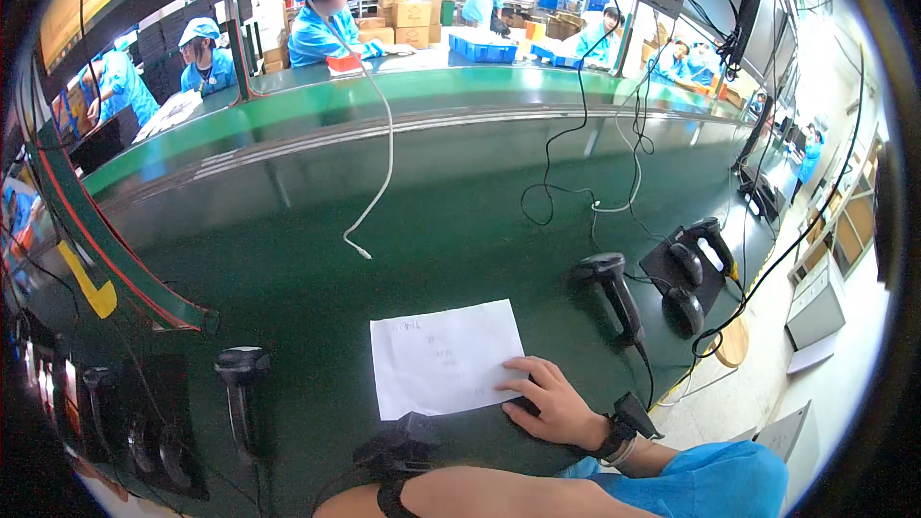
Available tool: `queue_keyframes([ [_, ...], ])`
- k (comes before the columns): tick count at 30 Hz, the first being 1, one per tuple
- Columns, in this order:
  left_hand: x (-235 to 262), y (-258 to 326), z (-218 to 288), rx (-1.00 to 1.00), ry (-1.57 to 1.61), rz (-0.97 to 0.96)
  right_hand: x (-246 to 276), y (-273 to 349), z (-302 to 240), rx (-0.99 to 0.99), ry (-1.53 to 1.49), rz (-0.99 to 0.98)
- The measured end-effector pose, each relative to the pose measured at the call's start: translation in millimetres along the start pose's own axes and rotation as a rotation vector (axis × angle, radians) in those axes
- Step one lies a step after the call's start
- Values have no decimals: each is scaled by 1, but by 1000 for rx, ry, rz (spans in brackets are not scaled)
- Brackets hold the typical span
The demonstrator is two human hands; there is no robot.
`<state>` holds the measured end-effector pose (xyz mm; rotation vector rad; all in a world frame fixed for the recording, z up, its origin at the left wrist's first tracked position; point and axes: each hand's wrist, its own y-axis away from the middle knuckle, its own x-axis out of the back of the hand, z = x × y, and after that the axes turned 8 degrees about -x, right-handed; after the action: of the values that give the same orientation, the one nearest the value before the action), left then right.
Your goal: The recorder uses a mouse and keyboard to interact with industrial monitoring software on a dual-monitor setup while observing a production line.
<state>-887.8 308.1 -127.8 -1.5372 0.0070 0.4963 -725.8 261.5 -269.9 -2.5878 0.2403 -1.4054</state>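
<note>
A white sheet of paper (436, 364) with a few faint marks lies flat on the dark green work surface (317, 317). My right hand (552, 405) rests at its lower right edge, fingers stretched out with their tips on the sheet. A black device is strapped to that wrist. Across the lower edge of the picture runs my left forearm, also with a black strapped device (401, 443) on the wrist. Only the back part of my left hand (343, 503) shows beyond the strap; its fingers are out of sight. The left wrist device stands just below the paper.
Black barcode scanners (619, 299) lie to the right, near two computer mice (684, 312) on a black pad (708, 290). Another scanner (244, 393) lies left. A white cable (389, 158) dangles over the surface. Beyond the bench, several people in blue work around blue crates (482, 46).
</note>
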Motion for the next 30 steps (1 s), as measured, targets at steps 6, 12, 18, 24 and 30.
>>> queue_keyframes([
  [6,-10,1,-4,-26,120,109,0,1,0,-8,10,4],
  [12,-4,-3,1,-44,-25,-56,0,2,-1,-11,16,-3],
  [18,-4,-3,3,-20,33,-25,1,1,0,-8,11,-3],
  [24,-3,-3,3,-24,21,-37,1,1,-1,1,6,1],
  [30,-10,-1,-7,-123,152,77,1,0,-2,-6,26,-1],
])
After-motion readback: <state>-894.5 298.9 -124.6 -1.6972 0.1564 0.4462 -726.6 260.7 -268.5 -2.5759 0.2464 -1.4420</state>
